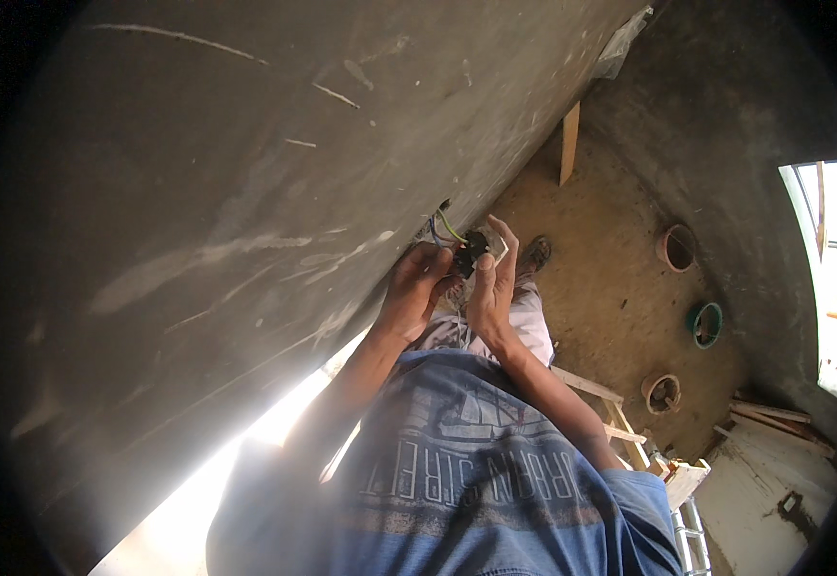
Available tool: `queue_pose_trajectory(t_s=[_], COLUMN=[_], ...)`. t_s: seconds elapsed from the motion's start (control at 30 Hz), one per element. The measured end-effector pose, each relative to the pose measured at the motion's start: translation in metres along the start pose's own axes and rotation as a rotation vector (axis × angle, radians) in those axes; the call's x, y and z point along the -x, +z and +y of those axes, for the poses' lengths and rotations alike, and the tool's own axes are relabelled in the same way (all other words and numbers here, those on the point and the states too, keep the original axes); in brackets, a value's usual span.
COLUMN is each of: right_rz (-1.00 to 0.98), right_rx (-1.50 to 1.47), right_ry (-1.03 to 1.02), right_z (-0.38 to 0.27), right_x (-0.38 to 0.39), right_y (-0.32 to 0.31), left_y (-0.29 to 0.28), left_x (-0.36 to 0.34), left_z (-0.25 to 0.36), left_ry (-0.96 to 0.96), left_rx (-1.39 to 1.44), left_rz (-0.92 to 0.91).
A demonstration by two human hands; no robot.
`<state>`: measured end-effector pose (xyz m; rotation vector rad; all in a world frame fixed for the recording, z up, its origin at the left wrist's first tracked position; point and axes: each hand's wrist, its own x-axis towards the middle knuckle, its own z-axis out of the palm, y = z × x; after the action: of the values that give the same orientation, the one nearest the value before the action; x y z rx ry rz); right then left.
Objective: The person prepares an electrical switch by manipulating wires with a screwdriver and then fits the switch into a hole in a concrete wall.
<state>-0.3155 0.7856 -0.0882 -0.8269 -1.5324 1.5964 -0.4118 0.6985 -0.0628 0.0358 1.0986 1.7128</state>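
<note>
Between my hands is a small electrical fitting, apparently a wall socket (471, 255), with a black back and a white front edge. Green-yellow and blue wires (449, 223) run to it from an opening in the grey plastered wall (245, 144). My left hand (412, 291) has its thumb and fingers closed at the near left side of the socket, by the wire ends. My right hand (492, 296) holds the socket from the right, thumb against it and fingers along the white front. The fingertips of my left hand are partly hidden.
Down on the brown floor stand two pale buckets (661, 394) and a green bucket (704, 324). A wooden frame (620, 422) is at my right, with boards (783, 422) beyond it. A wooden plank (569, 144) leans in the far corner. The right wall has a bright window (836, 259).
</note>
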Motion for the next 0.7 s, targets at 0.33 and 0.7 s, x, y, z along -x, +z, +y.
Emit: queue_pose_trajectory(t_s=[0.33, 0.7], right_rz=[-0.013, -0.162], right_rx=[0.053, 0.633], right_ry=[-0.063, -0.110], right_z=[0.008, -0.030], right_x=[0.017, 0.006], right_y=[0.019, -0.005], left_y=[0.004, 0.005], left_x=[0.017, 0.001], left_z=[-0.016, -0.029], left_ry=[-0.204, -0.268], left_rx=[0.340, 0.489], left_rz=[0.116, 0.065])
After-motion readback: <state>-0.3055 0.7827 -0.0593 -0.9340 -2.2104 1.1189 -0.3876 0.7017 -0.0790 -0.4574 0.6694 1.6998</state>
